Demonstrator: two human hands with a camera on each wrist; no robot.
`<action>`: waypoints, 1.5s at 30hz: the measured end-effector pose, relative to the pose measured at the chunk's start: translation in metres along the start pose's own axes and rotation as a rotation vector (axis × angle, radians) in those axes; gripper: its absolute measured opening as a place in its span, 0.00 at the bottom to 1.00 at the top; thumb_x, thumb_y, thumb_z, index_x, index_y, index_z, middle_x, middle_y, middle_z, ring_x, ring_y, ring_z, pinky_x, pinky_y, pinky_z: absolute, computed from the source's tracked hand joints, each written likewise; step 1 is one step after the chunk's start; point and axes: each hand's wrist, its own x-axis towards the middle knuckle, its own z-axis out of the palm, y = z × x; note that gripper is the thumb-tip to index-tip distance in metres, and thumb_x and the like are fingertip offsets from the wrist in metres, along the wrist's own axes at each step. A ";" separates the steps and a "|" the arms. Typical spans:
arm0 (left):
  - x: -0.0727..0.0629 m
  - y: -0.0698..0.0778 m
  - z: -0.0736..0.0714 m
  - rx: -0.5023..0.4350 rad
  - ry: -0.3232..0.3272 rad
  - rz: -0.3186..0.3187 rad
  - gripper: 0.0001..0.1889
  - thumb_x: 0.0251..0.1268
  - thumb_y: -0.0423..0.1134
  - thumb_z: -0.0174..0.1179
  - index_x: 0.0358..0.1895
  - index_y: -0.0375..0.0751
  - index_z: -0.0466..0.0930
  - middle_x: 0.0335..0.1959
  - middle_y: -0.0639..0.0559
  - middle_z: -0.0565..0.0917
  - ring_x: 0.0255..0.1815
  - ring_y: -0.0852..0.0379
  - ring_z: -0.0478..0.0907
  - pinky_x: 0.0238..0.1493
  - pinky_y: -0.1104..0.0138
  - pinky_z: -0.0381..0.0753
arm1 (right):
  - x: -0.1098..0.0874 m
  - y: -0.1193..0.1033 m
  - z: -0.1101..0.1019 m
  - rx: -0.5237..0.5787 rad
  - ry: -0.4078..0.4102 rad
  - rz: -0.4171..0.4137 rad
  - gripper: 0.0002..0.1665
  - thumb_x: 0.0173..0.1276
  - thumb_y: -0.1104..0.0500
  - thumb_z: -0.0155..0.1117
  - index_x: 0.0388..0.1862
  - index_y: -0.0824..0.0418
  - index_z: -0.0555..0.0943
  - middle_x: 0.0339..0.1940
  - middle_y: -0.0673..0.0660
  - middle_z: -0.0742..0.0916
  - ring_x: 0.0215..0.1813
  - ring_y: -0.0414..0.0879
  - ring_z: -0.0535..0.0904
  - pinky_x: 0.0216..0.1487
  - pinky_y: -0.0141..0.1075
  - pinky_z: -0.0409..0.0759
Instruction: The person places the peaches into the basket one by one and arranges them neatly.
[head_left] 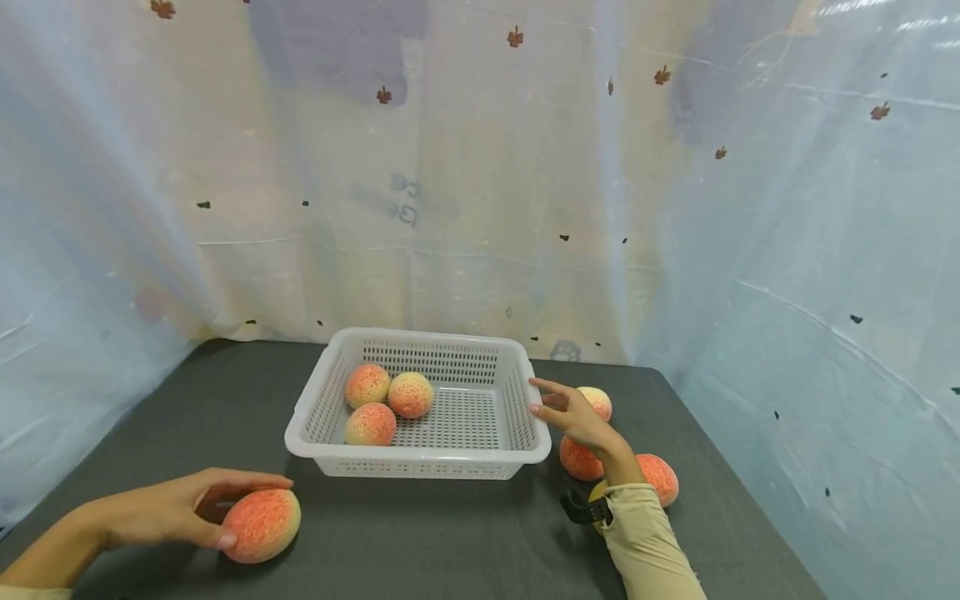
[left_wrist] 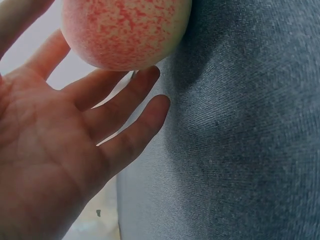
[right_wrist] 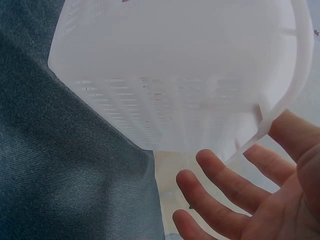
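Note:
At the lower left of the head view, my left hand [head_left: 168, 510] holds a red-and-yellow peach [head_left: 264, 527] on the dark table, thumb at its near side and forefinger over its far side. The left wrist view shows this peach [left_wrist: 125, 32] close up, the other fingers [left_wrist: 127, 135] spread below it. My right hand [head_left: 573, 414] grips the right rim of a white plastic basket [head_left: 420, 454] with thumb and forefinger. In the right wrist view its remaining fingers [right_wrist: 215, 205] lie outside the basket wall. Three peaches [head_left: 370, 424] rest in the basket's left part.
Several more peaches [head_left: 658, 479] lie on the table right of the basket, partly hidden by my right hand and forearm. A black strap [head_left: 581, 508] is on the right wrist. Pale plastic sheeting [head_left: 480, 167] hangs behind the dark table [head_left: 420, 542] and along its sides.

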 end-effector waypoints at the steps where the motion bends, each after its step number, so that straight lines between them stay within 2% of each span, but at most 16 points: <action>1: 0.001 0.000 0.000 0.002 -0.001 -0.001 0.35 0.73 0.35 0.57 0.80 0.40 0.55 0.76 0.59 0.70 0.69 0.69 0.70 0.61 0.73 0.73 | 0.000 0.000 0.000 0.000 0.001 0.000 0.38 0.78 0.61 0.57 0.80 0.70 0.55 0.65 0.78 0.78 0.63 0.66 0.81 0.64 0.55 0.79; 7: 0.004 -0.003 -0.002 0.041 -0.010 0.014 0.38 0.72 0.35 0.59 0.81 0.42 0.53 0.77 0.58 0.68 0.70 0.68 0.69 0.61 0.73 0.73 | 0.001 0.000 0.000 0.001 0.001 0.004 0.38 0.78 0.61 0.58 0.80 0.70 0.55 0.65 0.78 0.78 0.63 0.66 0.81 0.64 0.56 0.79; 17: 0.003 -0.003 -0.003 0.056 -0.008 0.013 0.36 0.73 0.31 0.55 0.82 0.46 0.53 0.76 0.63 0.68 0.70 0.72 0.67 0.60 0.74 0.72 | 0.003 0.000 0.003 0.018 -0.013 -0.003 0.39 0.78 0.61 0.58 0.80 0.70 0.55 0.67 0.78 0.77 0.64 0.67 0.80 0.65 0.57 0.78; 21: 0.003 -0.003 -0.004 0.060 -0.008 0.019 0.36 0.73 0.31 0.56 0.81 0.43 0.53 0.76 0.59 0.69 0.70 0.70 0.68 0.61 0.73 0.73 | 0.004 -0.001 0.003 0.022 -0.016 -0.002 0.39 0.78 0.61 0.58 0.80 0.71 0.55 0.67 0.78 0.77 0.64 0.68 0.80 0.64 0.58 0.78; 23: 0.001 -0.002 -0.005 0.072 -0.009 0.043 0.37 0.73 0.31 0.56 0.81 0.41 0.52 0.77 0.55 0.69 0.71 0.69 0.68 0.61 0.73 0.73 | 0.004 -0.001 0.004 0.024 -0.022 -0.005 0.39 0.78 0.61 0.58 0.80 0.71 0.54 0.67 0.78 0.76 0.64 0.68 0.79 0.65 0.58 0.78; 28: -0.005 0.007 -0.005 0.143 0.030 0.133 0.36 0.72 0.27 0.55 0.80 0.37 0.53 0.76 0.46 0.70 0.71 0.65 0.70 0.62 0.73 0.73 | 0.003 0.000 0.004 0.033 -0.022 -0.004 0.39 0.78 0.60 0.58 0.80 0.71 0.54 0.67 0.78 0.76 0.64 0.68 0.79 0.65 0.60 0.77; 34: -0.009 0.023 -0.005 0.177 0.094 0.110 0.35 0.72 0.26 0.55 0.80 0.43 0.56 0.76 0.41 0.69 0.71 0.61 0.71 0.63 0.71 0.75 | 0.003 0.001 0.003 0.021 0.001 0.009 0.39 0.78 0.60 0.58 0.80 0.69 0.55 0.67 0.77 0.77 0.64 0.66 0.80 0.65 0.59 0.77; 38: -0.012 0.030 -0.006 0.207 0.127 0.110 0.35 0.71 0.25 0.55 0.80 0.43 0.57 0.76 0.43 0.69 0.71 0.62 0.71 0.62 0.71 0.75 | 0.003 0.002 0.002 0.013 0.000 0.005 0.39 0.78 0.60 0.58 0.80 0.70 0.55 0.66 0.78 0.77 0.63 0.66 0.80 0.64 0.59 0.78; 40: -0.014 0.033 -0.007 0.228 0.137 0.131 0.35 0.71 0.25 0.54 0.80 0.41 0.56 0.76 0.42 0.69 0.71 0.62 0.71 0.62 0.71 0.75 | 0.002 0.002 0.002 0.015 -0.002 0.004 0.39 0.78 0.60 0.58 0.80 0.70 0.55 0.67 0.78 0.77 0.64 0.67 0.80 0.64 0.59 0.78; 45: -0.017 0.045 -0.008 0.217 0.152 0.112 0.36 0.72 0.25 0.54 0.80 0.44 0.56 0.77 0.44 0.68 0.73 0.62 0.70 0.62 0.70 0.76 | 0.001 0.000 0.002 0.015 0.007 0.017 0.39 0.78 0.59 0.58 0.80 0.70 0.55 0.67 0.77 0.77 0.65 0.66 0.79 0.65 0.58 0.77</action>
